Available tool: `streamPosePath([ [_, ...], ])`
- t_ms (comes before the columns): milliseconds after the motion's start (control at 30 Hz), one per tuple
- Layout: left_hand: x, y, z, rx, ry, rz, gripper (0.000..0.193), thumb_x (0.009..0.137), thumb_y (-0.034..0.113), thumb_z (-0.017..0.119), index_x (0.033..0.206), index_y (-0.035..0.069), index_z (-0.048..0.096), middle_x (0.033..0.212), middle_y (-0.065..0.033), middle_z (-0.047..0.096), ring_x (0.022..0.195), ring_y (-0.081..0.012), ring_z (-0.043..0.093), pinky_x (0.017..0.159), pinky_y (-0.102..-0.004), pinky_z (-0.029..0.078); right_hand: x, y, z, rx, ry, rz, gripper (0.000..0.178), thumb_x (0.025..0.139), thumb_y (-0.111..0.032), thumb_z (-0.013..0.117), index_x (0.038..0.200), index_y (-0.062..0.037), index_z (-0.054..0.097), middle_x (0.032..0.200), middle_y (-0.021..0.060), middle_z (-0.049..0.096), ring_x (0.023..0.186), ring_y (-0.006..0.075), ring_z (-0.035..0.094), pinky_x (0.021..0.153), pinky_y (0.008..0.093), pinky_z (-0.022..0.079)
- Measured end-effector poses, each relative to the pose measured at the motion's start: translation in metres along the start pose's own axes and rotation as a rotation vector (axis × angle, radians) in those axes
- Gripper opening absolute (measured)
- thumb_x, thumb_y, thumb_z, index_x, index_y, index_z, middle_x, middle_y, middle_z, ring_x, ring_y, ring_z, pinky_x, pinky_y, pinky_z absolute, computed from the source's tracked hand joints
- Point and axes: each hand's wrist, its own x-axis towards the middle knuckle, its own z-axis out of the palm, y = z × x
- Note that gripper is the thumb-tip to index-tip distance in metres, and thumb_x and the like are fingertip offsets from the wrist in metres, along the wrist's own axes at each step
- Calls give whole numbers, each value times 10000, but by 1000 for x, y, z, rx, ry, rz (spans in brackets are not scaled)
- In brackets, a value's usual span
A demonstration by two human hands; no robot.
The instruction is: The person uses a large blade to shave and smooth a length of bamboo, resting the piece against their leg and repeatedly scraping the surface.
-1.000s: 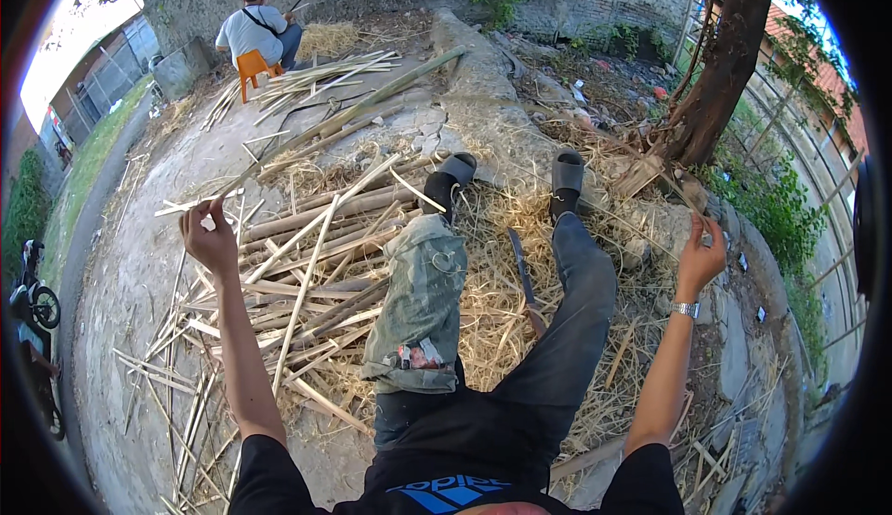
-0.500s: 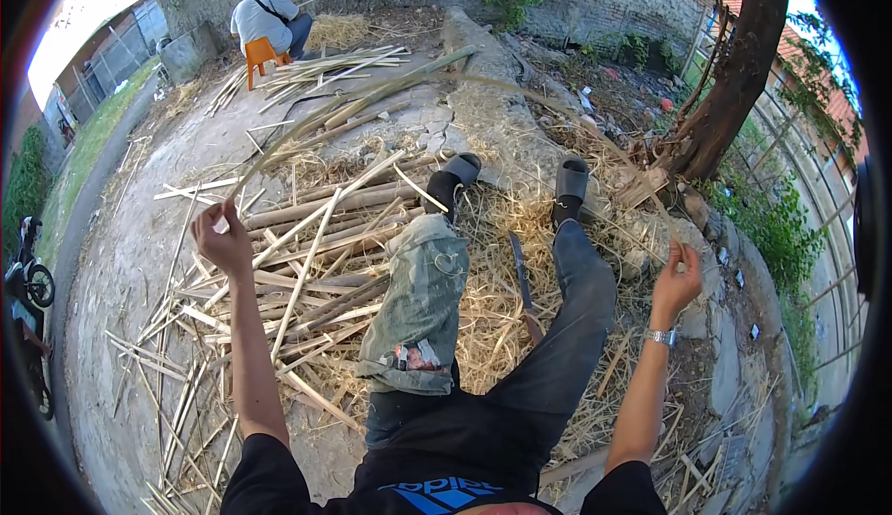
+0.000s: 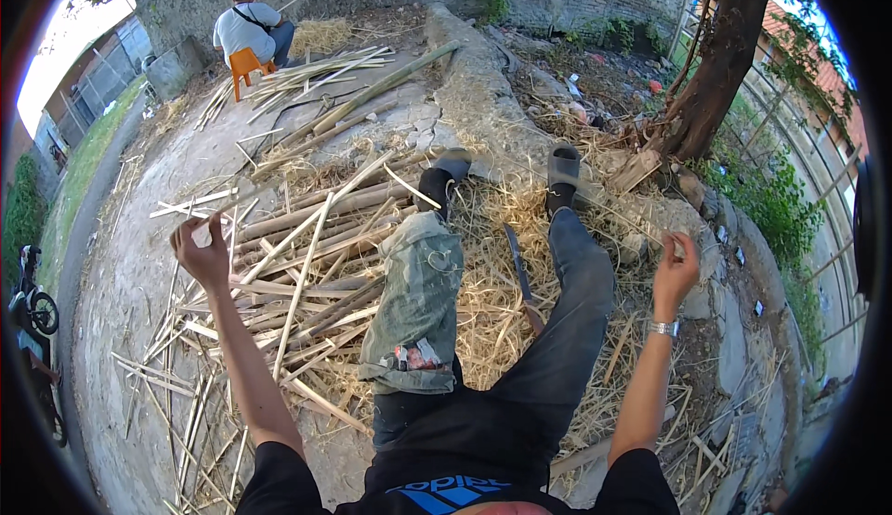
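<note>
A thin, pale strip (image 3: 583,186), apparently split bamboo or wood, is held across the middle of the frame, arched above the feet between the 2 hands. Its left end is pinched between thumb and fingertips of the left hand (image 3: 202,253), at the left of the frame; its right end is pinched in the same way by the right hand (image 3: 676,269), at the right of the frame. In both hands the grip appears closed on the strip only, with the palms left empty. The middle of the strip is blurred, so its surface and edges cannot be told. Very little weight is to be expected, and, judged by the curve, the strip should be springy: easily bent across its flat face, hard to stretch along its length. It may be split or snapped if it is bent sharply at 1 spot. A slick face and sharp edges are possible, so the flat faces near the 2 ends would best be taken between thumb and finger, with no sliding along the edge. Stiffer handling would be expected from the thicker sticks (image 3: 303,283) heaped left of centre. Loose, curly shavings (image 3: 488,315) are spread at the centre, where a long knife (image 3: 518,264) is laid between the legs.
</note>
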Motion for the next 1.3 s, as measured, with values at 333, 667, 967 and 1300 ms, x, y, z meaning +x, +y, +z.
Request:
streamPosePath([
  [333,-39,18,-33,-285,-977,-47,291,954,227,745,802,-1,646,615,-66,525,564,-169,450,561,-326,360,54,17,-31,21,249,-288,310,967,-185,742,1232,-52,651,1416,154,590,1325,317,542,1063,457,487],
  [667,-180,115,-101,-841,-1394,-698,303,1049,268,653,1044,-33,691,788,16,629,720,-46,519,634,-228,403,-148,38,251,-296,-941,343,519,912,-259,731,1338,-1,583,1312,223,643,1170,396,649,970,500,533],
  [967,-205,144,-129,-727,-1379,-917,305,1051,265,641,1047,-35,691,758,58,558,693,-32,443,599,-230,352,-299,137,269,-932,-975,278,509,1046,-395,520,1429,-59,534,1257,195,640,1119,352,654,913,520,548],
  [1300,-193,146,-119,-686,-1322,-790,298,1004,266,722,974,-30,716,660,35,569,602,-41,435,534,-248,348,-180,72,250,-156,-776,869,713,856,-663,713,883,49,727,797,105,671,683,224,595,634,402,453],
])
